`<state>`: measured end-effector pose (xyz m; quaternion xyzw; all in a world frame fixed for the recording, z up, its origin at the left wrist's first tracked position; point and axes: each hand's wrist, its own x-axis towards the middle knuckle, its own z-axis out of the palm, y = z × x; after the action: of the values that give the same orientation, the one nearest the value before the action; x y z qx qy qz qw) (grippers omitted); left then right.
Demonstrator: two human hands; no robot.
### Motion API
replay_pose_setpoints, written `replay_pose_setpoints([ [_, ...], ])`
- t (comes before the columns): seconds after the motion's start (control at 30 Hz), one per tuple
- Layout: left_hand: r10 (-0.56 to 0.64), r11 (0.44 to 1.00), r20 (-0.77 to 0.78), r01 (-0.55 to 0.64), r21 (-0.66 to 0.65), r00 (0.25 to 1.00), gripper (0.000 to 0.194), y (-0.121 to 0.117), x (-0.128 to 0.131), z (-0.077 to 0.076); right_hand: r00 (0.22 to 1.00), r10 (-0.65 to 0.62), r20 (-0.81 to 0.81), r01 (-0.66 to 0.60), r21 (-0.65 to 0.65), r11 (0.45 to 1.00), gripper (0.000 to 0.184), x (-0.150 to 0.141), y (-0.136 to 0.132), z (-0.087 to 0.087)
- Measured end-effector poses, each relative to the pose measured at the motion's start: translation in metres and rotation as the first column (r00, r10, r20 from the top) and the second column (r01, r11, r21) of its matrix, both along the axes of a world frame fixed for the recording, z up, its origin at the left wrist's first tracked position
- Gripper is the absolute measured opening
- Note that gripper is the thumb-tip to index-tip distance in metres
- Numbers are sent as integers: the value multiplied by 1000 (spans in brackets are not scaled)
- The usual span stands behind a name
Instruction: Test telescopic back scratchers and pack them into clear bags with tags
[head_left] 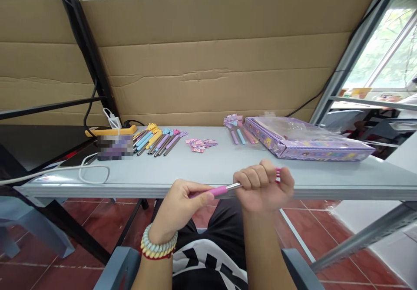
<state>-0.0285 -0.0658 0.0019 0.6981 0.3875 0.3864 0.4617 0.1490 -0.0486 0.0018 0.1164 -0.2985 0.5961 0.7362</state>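
Left hand (186, 206) pinched pink stick (223, 189) by its sleeve (215, 191); right hand (263, 186) fisted round its other end. Likely light, stiff, slick along metal shaft (233, 186); sleeve looked best hold. Beyond grips: more sticks (154, 138), purple box (321, 149).

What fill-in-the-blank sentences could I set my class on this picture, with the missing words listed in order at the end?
1. The left hand holds the stick by its handle, which is coloured ____.
2. The right hand is closed in a ____ around the other end.
3. Coiled bands circle the person's ____ wrist.
4. In the picture, the purple box lies to the ____ of the small labels.

Missing words: pink; fist; left; right.
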Motion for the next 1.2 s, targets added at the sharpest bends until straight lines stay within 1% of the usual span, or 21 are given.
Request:
replay_pose_setpoints([
  [0.07,6,1000,-16,-6,1,1000,31,-8,1,0,998,-25,-55,26,33,999,46,-4,-7,-3],
  [0.13,33,999,-13,-33,-17,999,31,-16,3,2,995,-72,-69,74,37,997,45,-9,-14,-1],
  [0.23,65,997,57,-62,-56,996,33,-26,7,5,989,-138,-49,140,57,988,45,-15,-23,9],
  [0.37,121,991,139,-110,-82,983,34,-34,15,8,990,-142,-25,144,120,982,41,-19,-32,19],
  [0.47,135,987,158,-119,-112,978,33,-34,20,5,991,-135,11,132,136,982,39,-21,-34,17],
  [0.57,100,988,172,-78,-130,980,33,-27,18,1,988,-144,52,140,78,987,38,-22,-30,10],
  [0.63,74,993,134,-60,-106,988,34,-21,13,-1,989,-115,96,115,3,993,37,-20,-23,4],
  [0.73,58,998,47,-58,-8,997,33,-12,5,-2,992,-54,117,62,-68,996,32,-13,-8,-2],
  [0.83,56,995,-25,-54,86,998,36,-9,3,-4,997,-41,59,43,-35,998,30,-4,2,-4],
  [0.9,63,989,-131,-45,138,989,42,-10,7,-8,997,-17,73,17,3,1000,34,1,4,-3],
  [1.0,90,979,-362,-15,204,928,54,-11,17,-9,985,29,173,-30,5,1000,46,4,6,8],
  [1.07,154,964,-467,-29,264,870,52,-4,22,-2,972,44,232,-41,-18,999,50,2,12,22],
  [1.13,242,939,-503,-69,338,830,49,8,22,9,964,40,262,-29,-46,999,50,-3,24,41],
  [1.2,292,913,-490,-86,399,821,48,24,18,23,961,34,276,-15,-68,998,50,-9,39,60],
])
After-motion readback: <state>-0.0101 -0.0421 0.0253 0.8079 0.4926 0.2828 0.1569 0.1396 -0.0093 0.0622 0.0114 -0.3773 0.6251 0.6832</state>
